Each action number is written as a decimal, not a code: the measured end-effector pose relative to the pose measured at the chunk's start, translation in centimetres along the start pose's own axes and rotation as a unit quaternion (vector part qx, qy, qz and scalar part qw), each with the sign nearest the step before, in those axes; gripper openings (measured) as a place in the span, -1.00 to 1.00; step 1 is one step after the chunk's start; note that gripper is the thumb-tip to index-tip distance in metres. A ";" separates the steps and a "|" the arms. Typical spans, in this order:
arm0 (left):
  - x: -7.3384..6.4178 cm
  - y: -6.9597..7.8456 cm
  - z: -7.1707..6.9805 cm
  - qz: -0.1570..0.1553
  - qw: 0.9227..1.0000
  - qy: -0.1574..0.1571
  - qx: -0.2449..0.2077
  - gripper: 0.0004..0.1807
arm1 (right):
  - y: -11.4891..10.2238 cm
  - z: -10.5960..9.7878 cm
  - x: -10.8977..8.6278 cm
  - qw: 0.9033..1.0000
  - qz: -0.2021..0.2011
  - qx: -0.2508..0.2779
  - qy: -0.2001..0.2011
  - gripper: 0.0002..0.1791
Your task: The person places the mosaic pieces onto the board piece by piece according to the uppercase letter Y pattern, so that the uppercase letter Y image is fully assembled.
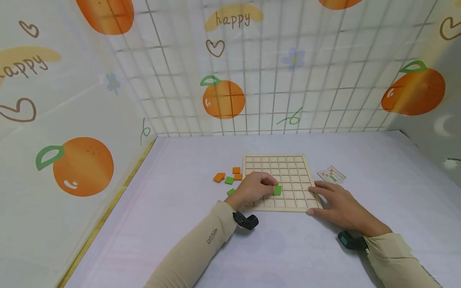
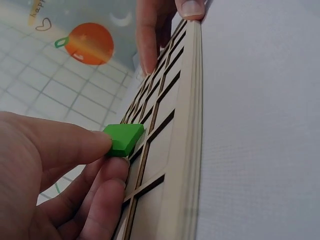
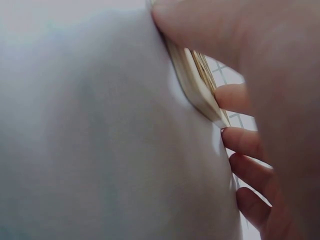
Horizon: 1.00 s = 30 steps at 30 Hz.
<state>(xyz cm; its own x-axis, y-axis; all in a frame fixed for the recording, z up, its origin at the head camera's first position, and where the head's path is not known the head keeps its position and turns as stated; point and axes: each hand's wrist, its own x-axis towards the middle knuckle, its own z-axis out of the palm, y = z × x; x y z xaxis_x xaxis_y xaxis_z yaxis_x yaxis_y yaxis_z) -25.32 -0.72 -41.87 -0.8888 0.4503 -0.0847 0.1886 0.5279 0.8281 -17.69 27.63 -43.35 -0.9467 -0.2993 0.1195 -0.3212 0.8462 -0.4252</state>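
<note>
A light wooden grid board (image 1: 275,209) lies flat on the table, with dark-lined square cells. Thumb and fingers of my left hand (image 1: 255,187) pinch a green square tile (image 2: 122,139) over the board's nearer half. The tile is tilted, close over the cells in the left wrist view. At the board's near right corner rests my right hand (image 1: 340,205), fingers spread and fairly straight. Its thumb (image 2: 192,9) touches the near edge, and the index finger reaches onto the right side. My left hand hides part of the board's left side.
Left of the board lie several loose tiles, among them an orange tile (image 1: 219,177) and a green tile (image 1: 229,180). A small patterned grid card (image 1: 331,175) lies right of the board. Behind the table hangs a printed curtain (image 1: 273,80) over a wire grid.
</note>
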 end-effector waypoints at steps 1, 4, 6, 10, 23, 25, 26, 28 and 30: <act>0.0 0.0 0.0 0.001 1.000 0.000 0.003 -0.87 | 0.0 0.0 0.0 1.000 0.000 -0.001 0.000 -0.10; 0.0 0.0 0.0 0.003 1.000 -0.001 0.014 -0.87 | 0.0 0.0 0.0 1.000 0.000 -0.003 0.000 -0.10; 0.0 0.0 0.1 0.006 1.000 -0.002 0.022 -0.87 | -0.1 0.0 0.0 1.000 0.002 -0.004 -0.001 -0.10; 0.0 0.0 0.1 0.011 0.999 -0.005 0.033 -0.88 | -0.1 0.0 0.1 1.000 0.008 -0.004 -0.006 -0.08; 0.0 0.3 0.3 0.023 0.998 -0.007 0.050 -0.87 | -0.2 -0.2 0.2 1.000 0.007 -0.004 -0.009 -0.08; 0.0 0.3 0.3 0.021 0.998 -0.007 0.053 -0.87 | -0.2 -0.1 0.2 1.000 0.011 -0.006 -0.011 -0.08; 0.0 0.3 0.4 0.021 0.998 -0.008 0.056 -0.88 | -0.2 -0.1 0.2 1.000 0.012 -0.006 -0.013 -0.08; 0.0 0.3 0.4 0.019 0.998 -0.008 0.058 -0.88 | -0.2 -0.1 0.2 1.000 0.014 -0.006 -0.015 -0.08; 0.0 0.3 0.5 0.020 0.998 -0.009 0.059 -0.89 | -0.3 -0.1 0.2 1.000 0.013 -0.006 -0.015 -0.08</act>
<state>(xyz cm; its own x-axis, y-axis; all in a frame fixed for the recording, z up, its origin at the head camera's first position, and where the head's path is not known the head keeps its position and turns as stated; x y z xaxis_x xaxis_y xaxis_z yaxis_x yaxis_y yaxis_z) -25.07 -0.26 -41.90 -0.8724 0.4847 -0.0630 0.2728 0.5898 0.7601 -17.75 27.41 -43.11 -0.9538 -0.2892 0.0818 -0.2963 0.8594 -0.4168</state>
